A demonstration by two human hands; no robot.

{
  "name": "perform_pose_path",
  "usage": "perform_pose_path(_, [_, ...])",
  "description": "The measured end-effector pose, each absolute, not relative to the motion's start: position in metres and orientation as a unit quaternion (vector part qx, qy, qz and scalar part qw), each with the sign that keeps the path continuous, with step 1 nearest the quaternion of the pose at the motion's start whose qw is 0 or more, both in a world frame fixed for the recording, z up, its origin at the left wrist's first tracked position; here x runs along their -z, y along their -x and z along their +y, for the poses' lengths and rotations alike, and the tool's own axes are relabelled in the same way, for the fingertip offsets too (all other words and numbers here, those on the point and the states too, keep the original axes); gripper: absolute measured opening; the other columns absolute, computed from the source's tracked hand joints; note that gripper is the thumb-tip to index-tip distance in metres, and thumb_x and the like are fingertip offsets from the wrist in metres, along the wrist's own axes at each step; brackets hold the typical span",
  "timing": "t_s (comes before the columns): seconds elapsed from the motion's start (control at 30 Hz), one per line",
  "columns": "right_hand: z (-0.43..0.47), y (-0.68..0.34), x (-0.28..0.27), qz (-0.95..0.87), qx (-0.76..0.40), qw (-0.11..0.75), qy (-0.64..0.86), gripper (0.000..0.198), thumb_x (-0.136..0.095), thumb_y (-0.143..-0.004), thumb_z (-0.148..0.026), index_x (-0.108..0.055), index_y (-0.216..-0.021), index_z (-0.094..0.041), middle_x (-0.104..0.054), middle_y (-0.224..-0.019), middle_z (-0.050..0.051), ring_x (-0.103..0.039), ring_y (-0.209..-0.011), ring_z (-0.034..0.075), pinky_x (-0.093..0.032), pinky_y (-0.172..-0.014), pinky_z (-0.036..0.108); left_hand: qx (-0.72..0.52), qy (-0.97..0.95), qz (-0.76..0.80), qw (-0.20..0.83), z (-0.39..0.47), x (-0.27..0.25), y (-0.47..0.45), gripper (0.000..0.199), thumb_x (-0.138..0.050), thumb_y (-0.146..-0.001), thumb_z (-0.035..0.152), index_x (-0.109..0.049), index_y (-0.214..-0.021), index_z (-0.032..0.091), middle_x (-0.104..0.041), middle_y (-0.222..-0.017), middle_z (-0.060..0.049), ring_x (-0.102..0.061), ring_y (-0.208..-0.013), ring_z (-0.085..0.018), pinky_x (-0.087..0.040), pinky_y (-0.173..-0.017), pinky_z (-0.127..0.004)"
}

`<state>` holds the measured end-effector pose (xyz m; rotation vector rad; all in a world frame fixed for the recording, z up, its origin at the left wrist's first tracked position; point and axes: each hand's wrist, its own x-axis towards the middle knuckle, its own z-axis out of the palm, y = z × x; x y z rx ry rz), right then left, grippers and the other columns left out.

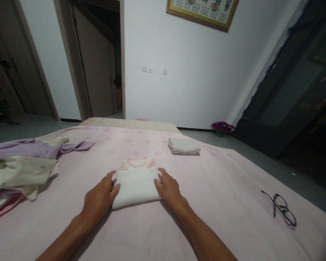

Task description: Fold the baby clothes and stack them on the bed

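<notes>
A folded white shirt with a pink neckline and pink shoulder patches lies flat on the pink bed sheet in front of me. At its left side is my left hand, thumb touching the edge and index finger stretched forward, apart from the thumb. My right hand mirrors it at the right side, with the thumb on the shirt's edge and the index finger extended. Neither hand grips the cloth as far as shows; the lower fingers are partly hidden.
A folded pale cloth lies farther back, slightly right. Loose clothes in lilac, cream and pink are heaped at left. Black-framed glasses rest on the sheet at right. Purple flowers stand on the floor beyond.
</notes>
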<state>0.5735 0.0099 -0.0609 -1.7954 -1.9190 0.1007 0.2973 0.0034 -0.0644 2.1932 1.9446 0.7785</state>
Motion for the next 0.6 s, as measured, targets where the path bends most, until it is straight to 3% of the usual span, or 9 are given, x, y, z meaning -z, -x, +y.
perform_pose_path(0.1, [0.005, -0.566, 0.05, -0.732, 0.037, 0.281, 0.62, 0.039, -0.055, -0.092, -0.024, -0.055, -0.131, -0.021, -0.065, -0.116, 0.015, -0.061, -0.104, 0.028, -0.048, -0.089, 0.042, -0.328, -0.775, 0.539, -0.039, 0.005, 0.066, -0.302, 0.042, -0.046, -0.095, 0.033, -0.055, -0.132, 0.017, -0.066, -0.126, -0.014, -0.061, -0.117, -0.03, -0.044, -0.101, -0.047])
perform_pose_path(0.2, [-0.001, -0.548, 0.049, -0.789, 0.051, 0.291, 0.538, 0.044, -0.053, -0.093, -0.024, -0.051, -0.137, -0.02, -0.056, -0.136, 0.015, -0.05, -0.126, 0.031, -0.04, -0.106, 0.049, -0.34, -0.824, 0.451, -0.038, 0.011, 0.076, -0.314, 0.043, -0.043, -0.098, 0.032, -0.052, -0.138, 0.019, -0.057, -0.143, -0.011, -0.046, -0.136, -0.027, -0.035, -0.114, -0.05])
perform_pose_path(0.33, [-0.005, -0.533, 0.063, -0.842, -0.006, 0.24, 0.483, 0.052, -0.049, -0.098, -0.036, -0.044, -0.146, -0.016, -0.042, -0.153, 0.015, -0.034, -0.143, 0.032, -0.026, -0.118, 0.055, -0.258, -0.861, 0.439, -0.014, 0.019, 0.096, -0.324, 0.051, -0.041, -0.1, 0.041, -0.046, -0.147, 0.021, -0.047, -0.152, -0.013, -0.04, -0.142, -0.029, -0.037, -0.113, -0.053])
perform_pose_path(0.6, [-0.003, -0.557, 0.062, -0.832, -0.09, 0.143, 0.528, 0.062, -0.038, -0.101, -0.046, -0.029, -0.155, -0.015, -0.021, -0.162, 0.012, -0.017, -0.151, 0.028, -0.017, -0.122, 0.051, -0.148, -0.843, 0.516, 0.029, 0.013, 0.091, -0.318, 0.061, -0.038, -0.098, 0.054, -0.036, -0.153, 0.029, -0.027, -0.162, -0.012, -0.025, -0.149, -0.032, -0.028, -0.117, -0.056])
